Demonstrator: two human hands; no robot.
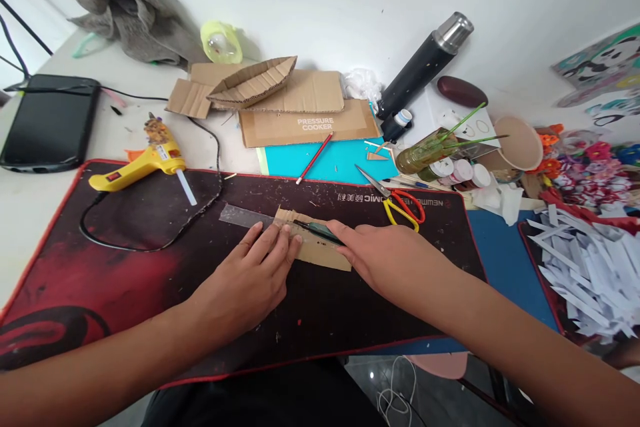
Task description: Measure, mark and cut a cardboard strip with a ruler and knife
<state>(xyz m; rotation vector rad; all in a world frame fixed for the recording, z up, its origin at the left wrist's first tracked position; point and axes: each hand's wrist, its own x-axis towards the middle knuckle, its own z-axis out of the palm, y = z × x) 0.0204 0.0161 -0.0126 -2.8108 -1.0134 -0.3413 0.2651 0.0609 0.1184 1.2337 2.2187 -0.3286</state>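
Note:
A small piece of brown cardboard (325, 253) lies on the dark desk mat in front of me. Across its upper left part runs a clear plastic ruler (240, 215), which sticks out to the left. My left hand (260, 260) presses on the ruler and the cardboard with its fingers stretched out and slightly apart. In my right hand (380, 250) is a utility knife (323, 231) with a dark green handle, gripped in closed fingers. Its blade points left, close to my left fingertips and the ruler; the exact contact of the tip cannot be made out.
A yellow glue gun (137, 167) with its cord lies at left, near a black phone-like device (50, 121). Scissors (395, 200), a red pencil (315, 157), cardboard pieces (310, 123), a thermos (423, 67) and a jar (420, 152) line the back. Paper strips (590, 267) pile at right.

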